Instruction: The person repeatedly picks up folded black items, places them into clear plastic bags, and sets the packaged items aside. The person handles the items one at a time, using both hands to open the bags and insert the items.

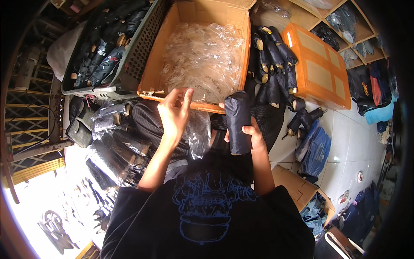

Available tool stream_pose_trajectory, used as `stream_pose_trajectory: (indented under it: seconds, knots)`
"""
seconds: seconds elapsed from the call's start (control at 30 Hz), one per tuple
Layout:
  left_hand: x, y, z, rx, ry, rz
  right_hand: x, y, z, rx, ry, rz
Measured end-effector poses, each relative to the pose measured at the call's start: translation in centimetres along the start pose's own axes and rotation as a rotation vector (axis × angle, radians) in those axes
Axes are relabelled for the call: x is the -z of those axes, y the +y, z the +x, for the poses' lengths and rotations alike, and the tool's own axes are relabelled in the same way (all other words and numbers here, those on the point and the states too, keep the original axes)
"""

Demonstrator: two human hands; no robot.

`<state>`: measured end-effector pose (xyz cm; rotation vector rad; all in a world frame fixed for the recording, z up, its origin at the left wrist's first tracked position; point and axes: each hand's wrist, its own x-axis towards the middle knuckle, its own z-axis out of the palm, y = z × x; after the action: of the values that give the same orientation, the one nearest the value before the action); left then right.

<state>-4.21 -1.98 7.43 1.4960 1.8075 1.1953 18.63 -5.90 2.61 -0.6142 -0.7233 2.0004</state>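
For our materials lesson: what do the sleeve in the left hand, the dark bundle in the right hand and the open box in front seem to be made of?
Sleeve: thin clear plastic film, glossy; it crinkles and glints.
Bundle: probably woven synthetic fabric, dark and matte, with soft folds; likely a folded umbrella.
Box: cardboard, with dull tan walls and folded flaps.

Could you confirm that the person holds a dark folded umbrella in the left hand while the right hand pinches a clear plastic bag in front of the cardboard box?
Not quite: the hands are swapped. In the head view, the right hand holds the dark folded umbrella, and the left hand pinches the clear plastic bag in front of the cardboard box.
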Motion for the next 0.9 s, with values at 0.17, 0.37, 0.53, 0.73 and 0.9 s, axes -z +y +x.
stream_pose_trajectory:
  seconds: [0.17,0.37,0.53,0.73,0.9]
  knots:
    - [-1.7,2.1,-2.2,0.197,-0.291,-0.681,-0.4,1.6,-0.5,-0.052,-0.103,0.177]
    - [0.7,1.8,-3.2,0.205,-0.265,-0.689,0.9,0.8,0.0,0.020,-0.142,0.324]
    - [0.9,-0.5,-2.8,0.225,-0.500,-0.382,-0.1,0.3,0.2,0.022,-0.151,0.294]
    - [0.0,-3.1,-4.0,0.359,-0.539,-0.609,1.0,0.2,0.3,-0.103,-0.042,0.078]
    - [-0.7,-3.4,-4.1,0.350,-0.405,-0.703,0.6,-0.4,-0.2,-0.252,-0.123,-0.054]
